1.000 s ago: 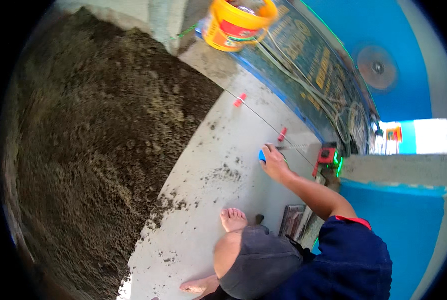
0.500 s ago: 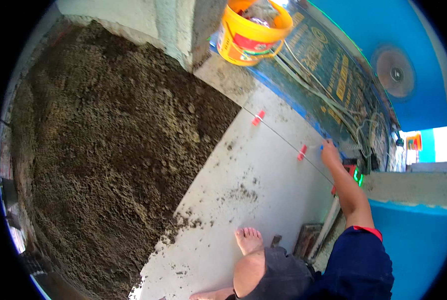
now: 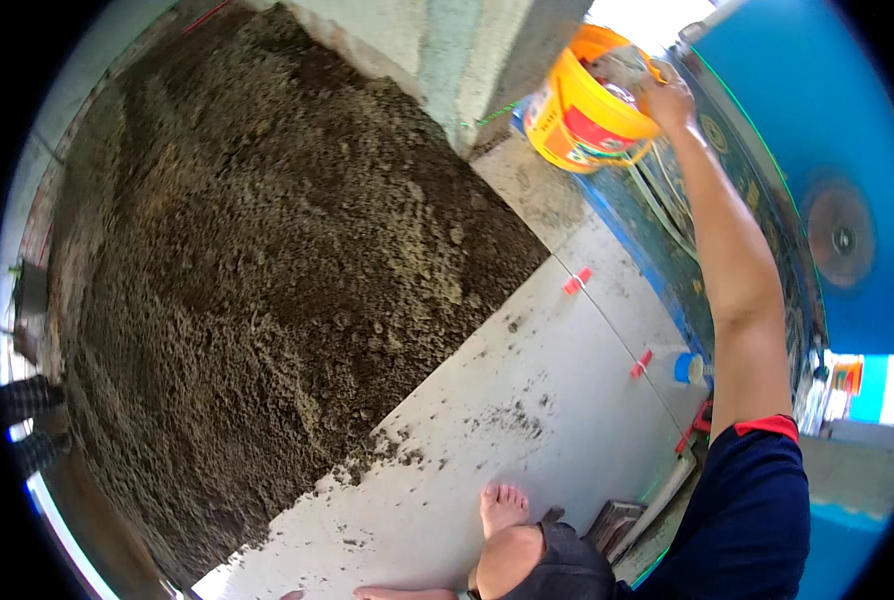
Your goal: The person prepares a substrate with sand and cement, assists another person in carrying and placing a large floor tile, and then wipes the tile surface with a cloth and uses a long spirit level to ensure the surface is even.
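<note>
My right hand [image 3: 670, 98] is at the near right rim of a yellow bucket [image 3: 597, 120], its fingers bent over the edge. Inside the bucket lie a greyish crumpled piece and some reddish things, partly out of sight. The bucket stands at the far edge of the tiles, beside a wall corner. On the pale floor tile [image 3: 487, 430] below my forearm rests a small blue and white round piece [image 3: 688, 368]. Two red tile-levelling wedges [image 3: 577, 281] sit along the tile joint. My left hand does not show.
Rough dark mortar [image 3: 267, 300] covers the floor on the left, its crumbs spilling onto the tile. A pale wall corner [image 3: 487, 60] juts in at the back. Cables [image 3: 667, 205] cross a printed dark sheet on the right. My bare foot [image 3: 504, 507] is on the tile.
My right hand has left the small blue piece near the tile joint and reached up to the bucket's rim. The view has shifted, so the scene sits lower and farther right.
</note>
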Demonstrator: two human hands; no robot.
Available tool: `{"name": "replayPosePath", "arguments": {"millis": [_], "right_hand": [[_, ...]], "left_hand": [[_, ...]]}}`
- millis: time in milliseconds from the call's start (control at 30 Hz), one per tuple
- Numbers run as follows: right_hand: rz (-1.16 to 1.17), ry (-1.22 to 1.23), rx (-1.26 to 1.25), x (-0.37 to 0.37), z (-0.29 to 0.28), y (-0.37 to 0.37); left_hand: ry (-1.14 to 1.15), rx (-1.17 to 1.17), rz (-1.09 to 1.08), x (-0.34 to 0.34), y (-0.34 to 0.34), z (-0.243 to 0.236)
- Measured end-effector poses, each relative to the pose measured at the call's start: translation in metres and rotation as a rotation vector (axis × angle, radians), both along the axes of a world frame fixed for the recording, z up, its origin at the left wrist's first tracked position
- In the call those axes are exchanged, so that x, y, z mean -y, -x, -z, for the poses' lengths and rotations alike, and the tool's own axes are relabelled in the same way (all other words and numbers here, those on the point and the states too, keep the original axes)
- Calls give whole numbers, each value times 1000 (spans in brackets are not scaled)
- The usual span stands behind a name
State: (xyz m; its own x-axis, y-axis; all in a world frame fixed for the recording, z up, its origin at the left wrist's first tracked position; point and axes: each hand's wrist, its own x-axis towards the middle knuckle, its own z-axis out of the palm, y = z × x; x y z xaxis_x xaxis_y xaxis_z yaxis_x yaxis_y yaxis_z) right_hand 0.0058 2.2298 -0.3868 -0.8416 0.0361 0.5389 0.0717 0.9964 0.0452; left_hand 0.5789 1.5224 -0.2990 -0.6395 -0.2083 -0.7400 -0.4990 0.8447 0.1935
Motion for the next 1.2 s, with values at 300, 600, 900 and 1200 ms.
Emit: {"name": "replayPosePath", "arguments": {"millis": [300, 600, 900, 1200], "right_hand": [[-63, 823, 453, 4, 36, 94], [31, 806, -321, -8, -48, 88], [-404, 655, -637, -8, -169, -100], [-388, 514, -429, 107, -108, -378]], "left_hand": [[76, 60, -225, -31, -22, -29], [3, -22, -249, -41, -31, -31], [4, -67, -106, -44, -32, -42], [-25, -164, 61, -49, -49, -63]]}}
